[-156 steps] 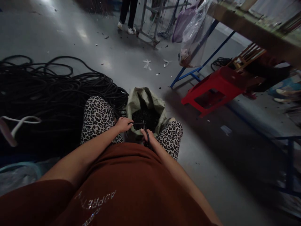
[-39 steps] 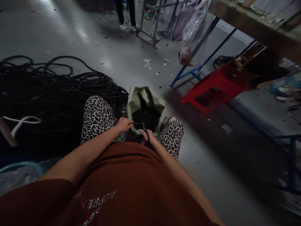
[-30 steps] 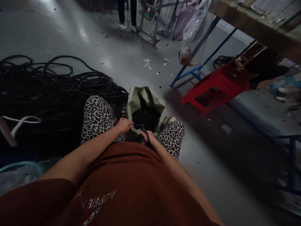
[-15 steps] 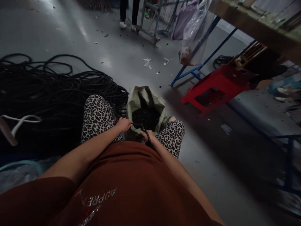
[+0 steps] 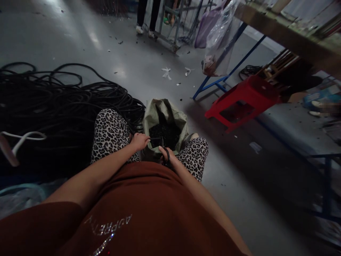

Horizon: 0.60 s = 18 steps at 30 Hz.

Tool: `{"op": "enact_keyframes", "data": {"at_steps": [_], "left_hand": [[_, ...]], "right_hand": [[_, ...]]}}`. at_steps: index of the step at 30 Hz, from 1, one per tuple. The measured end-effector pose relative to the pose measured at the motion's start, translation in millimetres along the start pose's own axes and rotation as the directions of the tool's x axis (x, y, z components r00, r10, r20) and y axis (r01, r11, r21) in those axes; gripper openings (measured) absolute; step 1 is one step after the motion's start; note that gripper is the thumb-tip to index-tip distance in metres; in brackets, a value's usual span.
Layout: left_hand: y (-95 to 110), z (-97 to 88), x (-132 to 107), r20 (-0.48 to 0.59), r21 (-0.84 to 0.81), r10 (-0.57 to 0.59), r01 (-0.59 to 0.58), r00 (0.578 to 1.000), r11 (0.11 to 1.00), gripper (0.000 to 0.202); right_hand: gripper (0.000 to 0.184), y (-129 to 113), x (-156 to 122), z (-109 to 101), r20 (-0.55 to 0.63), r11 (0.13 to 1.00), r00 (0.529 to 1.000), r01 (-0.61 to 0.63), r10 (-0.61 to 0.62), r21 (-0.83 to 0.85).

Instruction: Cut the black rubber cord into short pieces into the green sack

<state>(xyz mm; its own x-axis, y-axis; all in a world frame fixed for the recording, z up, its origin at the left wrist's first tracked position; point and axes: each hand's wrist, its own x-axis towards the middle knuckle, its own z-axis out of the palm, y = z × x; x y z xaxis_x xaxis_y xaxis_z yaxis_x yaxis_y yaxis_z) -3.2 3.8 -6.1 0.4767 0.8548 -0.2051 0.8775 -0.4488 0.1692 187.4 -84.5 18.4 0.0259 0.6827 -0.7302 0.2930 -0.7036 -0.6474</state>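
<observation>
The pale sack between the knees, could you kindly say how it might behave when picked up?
The sack would probably fold easily, since its sides are creased and uneven. It may feel bottom-heavy, as the dark pieces lie below its opening. Tilted, it could spill some, because its mouth stands open.

The open sack (image 5: 151, 113) looks like woven plastic, creased and dull, and the scraps (image 5: 166, 133) inside it look matt. The heaped cords (image 5: 106, 90) seem rubbery and smooth, with a faint sheen from where I stand. The scissors (image 5: 168, 156) have smooth handles, probably plastic. Matt cloth makes up the trousers (image 5: 109, 133) and shirt (image 5: 149, 206), though the shirt's lettering (image 5: 108, 229) glitters. The stool (image 5: 241, 101) is smooth plastic; the hanging bag (image 5: 222, 33), crinkled glossy film; the floor (image 5: 87, 44) gleams.
</observation>
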Motion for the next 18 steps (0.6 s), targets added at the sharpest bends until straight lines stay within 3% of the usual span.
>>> {"op": "enact_keyframes", "data": {"at_steps": [6,18], "left_hand": [[3,-4.1,-2,-0.015,-0.014,0.010,-0.011,1.000,1.000,0.032],[6,-2.4,-6,-0.010,-0.010,0.084,-0.084,0.996,0.996,0.032]], "right_hand": [[0.040,-7,-7,1,0.088,0.997,0.995,0.055,-0.050,-0.046],[0.047,-1,8,5,0.087,0.995,0.995,0.063,-0.056,-0.077]]}}
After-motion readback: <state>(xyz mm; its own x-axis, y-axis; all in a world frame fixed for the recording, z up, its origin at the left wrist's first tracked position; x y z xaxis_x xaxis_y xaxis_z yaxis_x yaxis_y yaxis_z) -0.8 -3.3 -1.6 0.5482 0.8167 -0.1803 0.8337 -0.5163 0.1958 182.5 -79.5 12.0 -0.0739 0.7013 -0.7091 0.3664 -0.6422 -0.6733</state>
